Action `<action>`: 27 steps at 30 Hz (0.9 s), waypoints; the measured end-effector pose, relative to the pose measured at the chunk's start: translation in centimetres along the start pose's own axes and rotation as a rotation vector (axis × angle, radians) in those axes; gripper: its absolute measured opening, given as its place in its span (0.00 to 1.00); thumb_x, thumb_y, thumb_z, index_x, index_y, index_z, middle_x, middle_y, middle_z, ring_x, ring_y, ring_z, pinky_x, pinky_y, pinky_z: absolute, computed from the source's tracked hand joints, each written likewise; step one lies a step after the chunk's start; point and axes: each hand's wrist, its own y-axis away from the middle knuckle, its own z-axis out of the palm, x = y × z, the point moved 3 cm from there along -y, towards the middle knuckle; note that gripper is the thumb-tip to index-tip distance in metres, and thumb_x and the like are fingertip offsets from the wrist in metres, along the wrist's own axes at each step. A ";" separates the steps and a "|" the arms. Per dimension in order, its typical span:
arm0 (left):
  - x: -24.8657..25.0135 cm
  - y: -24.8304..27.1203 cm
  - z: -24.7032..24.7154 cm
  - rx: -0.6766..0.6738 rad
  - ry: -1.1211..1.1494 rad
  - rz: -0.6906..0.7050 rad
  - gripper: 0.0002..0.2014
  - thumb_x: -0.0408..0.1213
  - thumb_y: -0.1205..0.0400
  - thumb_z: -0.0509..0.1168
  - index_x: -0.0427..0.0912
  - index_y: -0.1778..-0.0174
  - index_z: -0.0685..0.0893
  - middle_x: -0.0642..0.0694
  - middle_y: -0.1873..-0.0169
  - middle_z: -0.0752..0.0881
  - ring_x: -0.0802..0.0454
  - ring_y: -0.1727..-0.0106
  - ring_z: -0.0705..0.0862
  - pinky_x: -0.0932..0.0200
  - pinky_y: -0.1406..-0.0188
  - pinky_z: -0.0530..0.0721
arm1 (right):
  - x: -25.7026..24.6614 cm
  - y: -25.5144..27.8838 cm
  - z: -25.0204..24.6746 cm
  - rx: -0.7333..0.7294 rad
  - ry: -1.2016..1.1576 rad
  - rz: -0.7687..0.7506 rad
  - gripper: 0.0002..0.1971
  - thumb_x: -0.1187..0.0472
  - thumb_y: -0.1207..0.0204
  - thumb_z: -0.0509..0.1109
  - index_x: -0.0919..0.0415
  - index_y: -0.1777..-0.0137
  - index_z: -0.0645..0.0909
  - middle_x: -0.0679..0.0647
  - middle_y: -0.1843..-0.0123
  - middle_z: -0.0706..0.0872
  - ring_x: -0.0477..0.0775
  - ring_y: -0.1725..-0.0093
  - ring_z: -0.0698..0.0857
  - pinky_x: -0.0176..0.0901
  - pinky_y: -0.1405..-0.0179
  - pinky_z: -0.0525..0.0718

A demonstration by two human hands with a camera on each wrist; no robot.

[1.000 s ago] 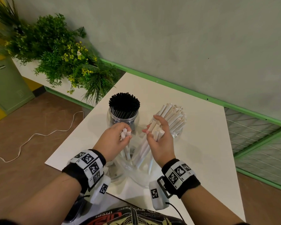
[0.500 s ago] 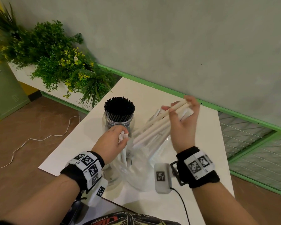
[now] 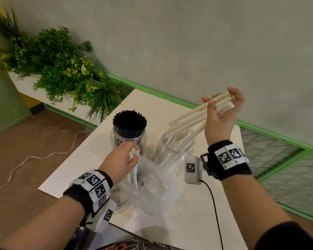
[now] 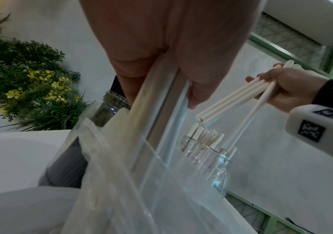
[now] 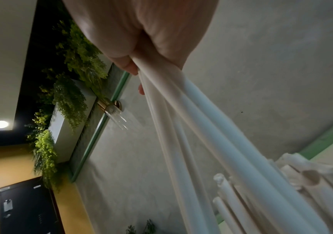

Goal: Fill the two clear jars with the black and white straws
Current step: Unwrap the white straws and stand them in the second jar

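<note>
The right hand (image 3: 222, 112) is raised above the right jar (image 3: 173, 150), fingers curled around a slanting bundle of white straws (image 3: 192, 116). The left hand (image 3: 121, 159) sits low, pinching straw tops in the plastic bag (image 3: 152, 192).

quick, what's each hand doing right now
Left hand: grips white straws standing in the clear plastic bag.
Right hand: holds a bundle of white straws above the right jar.

My right grip (image 3: 222, 109) holds white straws (image 3: 188, 117) slanting over the right jar (image 3: 172, 152), whose mouth is crowded with straws. The black-straw jar (image 3: 128, 134) stands close left; a plastic bag (image 3: 152, 192) blocks the near surface (image 3: 188, 228).
</note>
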 end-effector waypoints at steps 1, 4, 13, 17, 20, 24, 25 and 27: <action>0.0 0.0 0.0 0.001 0.005 0.001 0.03 0.38 0.17 0.63 0.49 0.50 0.75 0.53 0.50 0.79 0.53 0.54 0.79 0.56 0.55 0.78 | 0.3 0.0 0.0 -0.009 0.006 0.005 0.22 0.77 0.21 0.58 0.50 0.37 0.65 0.54 0.51 0.77 0.63 0.48 0.88 0.62 0.40 0.84; 0.0 0.2 -0.1 0.005 0.016 -0.001 0.03 0.39 0.17 0.63 0.51 0.51 0.74 0.53 0.52 0.79 0.55 0.56 0.79 0.57 0.56 0.77 | 0.9 -0.1 -0.1 -0.038 0.033 0.002 0.22 0.77 0.21 0.59 0.49 0.37 0.65 0.53 0.51 0.77 0.62 0.49 0.88 0.65 0.40 0.83; 0.0 0.4 -0.2 0.017 0.032 -0.013 0.02 0.39 0.17 0.62 0.51 0.51 0.75 0.52 0.53 0.79 0.56 0.57 0.79 0.58 0.58 0.76 | 2.3 0.4 0.8 -0.136 0.122 0.013 0.22 0.74 0.20 0.59 0.47 0.36 0.65 0.49 0.52 0.79 0.57 0.49 0.89 0.55 0.43 0.85; 0.1 0.4 -0.2 0.019 0.023 -0.013 0.02 0.39 0.17 0.62 0.48 0.51 0.76 0.52 0.53 0.79 0.55 0.57 0.79 0.58 0.57 0.76 | 3.2 0.3 0.6 -0.173 0.140 0.040 0.21 0.73 0.20 0.59 0.47 0.35 0.65 0.47 0.53 0.81 0.53 0.49 0.89 0.46 0.45 0.85; 0.0 0.2 -0.3 0.016 0.025 -0.016 0.03 0.38 0.17 0.62 0.47 0.50 0.77 0.52 0.52 0.80 0.54 0.57 0.79 0.56 0.57 0.77 | 3.4 0.5 0.9 -0.183 0.133 0.034 0.21 0.72 0.19 0.59 0.47 0.35 0.65 0.52 0.51 0.82 0.51 0.48 0.89 0.41 0.47 0.84; 0.1 0.0 -0.1 0.009 0.020 -0.010 0.03 0.38 0.17 0.62 0.48 0.49 0.77 0.52 0.52 0.80 0.55 0.56 0.79 0.56 0.56 0.77 | 4.9 1.6 1.7 -0.179 0.155 0.077 0.25 0.72 0.20 0.58 0.37 0.39 0.66 0.61 0.49 0.86 0.48 0.47 0.88 0.35 0.46 0.82; 0.1 0.0 -0.1 0.009 0.019 -0.011 0.03 0.38 0.18 0.63 0.48 0.49 0.77 0.52 0.52 0.80 0.55 0.56 0.79 0.57 0.57 0.76 | 5.4 1.8 1.8 -0.172 0.153 0.098 0.25 0.72 0.20 0.59 0.37 0.40 0.66 0.59 0.50 0.87 0.48 0.47 0.88 0.35 0.46 0.82; 0.0 0.0 -0.1 0.008 0.019 -0.015 0.04 0.38 0.18 0.63 0.48 0.49 0.77 0.52 0.52 0.80 0.56 0.57 0.78 0.59 0.58 0.75 | 6.5 2.2 1.6 -0.151 0.143 0.147 0.22 0.71 0.20 0.61 0.40 0.39 0.67 0.51 0.53 0.86 0.45 0.48 0.88 0.30 0.48 0.81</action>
